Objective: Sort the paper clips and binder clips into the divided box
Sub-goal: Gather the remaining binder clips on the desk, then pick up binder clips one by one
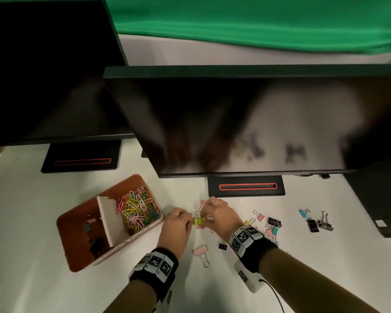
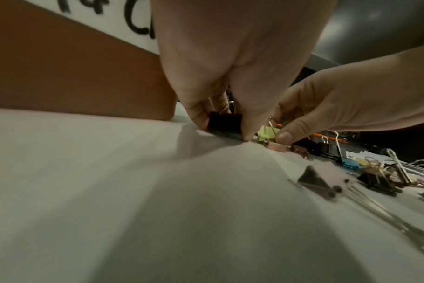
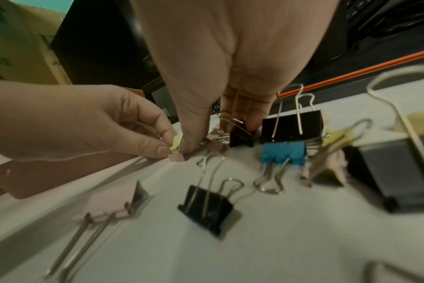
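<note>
Yellow binder clip point(image 1: 200, 220) pinched between right hand point(image 1: 220, 216) fingers, left hand point(image 1: 176, 224) fingers gripping black binder clip point(image 2: 224, 122) alongside.

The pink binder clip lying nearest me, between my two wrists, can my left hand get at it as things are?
Probably yes. The pink binder clip lies alone on the white table, nothing over it. But the left hand already pinches a black binder clip, so it would have to drop that first.
</note>
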A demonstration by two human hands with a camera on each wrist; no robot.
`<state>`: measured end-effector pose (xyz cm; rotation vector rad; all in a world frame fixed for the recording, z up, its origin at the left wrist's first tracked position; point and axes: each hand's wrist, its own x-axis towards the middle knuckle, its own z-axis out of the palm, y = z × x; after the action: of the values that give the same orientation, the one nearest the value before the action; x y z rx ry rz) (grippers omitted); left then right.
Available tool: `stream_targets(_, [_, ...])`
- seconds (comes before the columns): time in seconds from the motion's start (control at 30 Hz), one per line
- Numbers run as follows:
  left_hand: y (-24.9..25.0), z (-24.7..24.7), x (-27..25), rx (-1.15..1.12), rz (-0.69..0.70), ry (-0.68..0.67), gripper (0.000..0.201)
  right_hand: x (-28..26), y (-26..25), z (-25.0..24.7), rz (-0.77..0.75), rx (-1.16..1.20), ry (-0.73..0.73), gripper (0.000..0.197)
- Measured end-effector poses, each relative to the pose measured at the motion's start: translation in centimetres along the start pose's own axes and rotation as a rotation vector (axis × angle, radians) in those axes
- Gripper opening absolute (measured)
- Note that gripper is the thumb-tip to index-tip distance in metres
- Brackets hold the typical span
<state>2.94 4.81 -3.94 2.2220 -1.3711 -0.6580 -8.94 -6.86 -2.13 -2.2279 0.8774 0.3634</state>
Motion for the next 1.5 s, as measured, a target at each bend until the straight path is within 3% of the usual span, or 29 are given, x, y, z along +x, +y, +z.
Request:
stream_targets(0.23, [0.1,-1.1,-2.0,-0.151,-0.032,-0.013,0.018,-0.3,-0.1,-0.1,-0.028,0.024,-0.033,0.030])
stream_targets(0.47, [2.7,-6.6,-5.7,-0.283,0.158,0.054,0.016,-1.3,-0.8,-0.4,-0.090,-0.021,-0.040,0.024])
stream_targets(0.57, [2.1,-10.1,-7.2,-0.301,0.172,0.146,0.017,-2.3,-1.8,-1.1,-0.174,0.003,-0.007,0.019])
stream_targets(0.67, [-0.2,-13.4,-8.4,-0.275,0.106,0.285,0.017,-3.3,-4.3,-1.9,-0.311,0.045,0.039,0.014])
stream_targets(0.83, [-6.3,-16.9,-9.5,-0.257,-0.166,0.439,0.022,-2.5,-12.9,-1.9,-0.541,0.123,0.069,0.014])
stream_targets(0.97, [-9.1,-18.1,-8.9,-0.361,-0.328,0.403,0.012,-0.1,-20.4,0.1,-0.578,0.166,0.014,0.017])
stream_targets(1.07, [-9.5,-18.8,-8.7,-0.429,-0.369,0.331,0.023,1.0,-23.0,1.7,-0.543,0.155,-0.001,0.031])
stream_targets(1.17, [-8.7,-19.5,-9.0,-0.360,-0.303,0.342,0.026,0.3,-21.8,1.5,-0.536,0.160,0.053,0.038])
stream_targets(1.3, [-4.9,-18.6,-9.2,-0.341,-0.126,0.415,0.019,-2.2,-14.1,-0.2,-0.435,0.156,0.204,0.034])
stream_targets(1.37, [-2.8,-16.7,-8.7,-0.366,-0.037,0.304,0.020,-2.9,-8.7,-1.1,-0.305,0.036,0.240,0.038])
stream_targets(1.5, [0.3,-10.8,-6.9,-0.263,0.085,-0.065,0.039,-4.7,-1.1,-2.6,-0.009,-0.182,0.093,0.057])
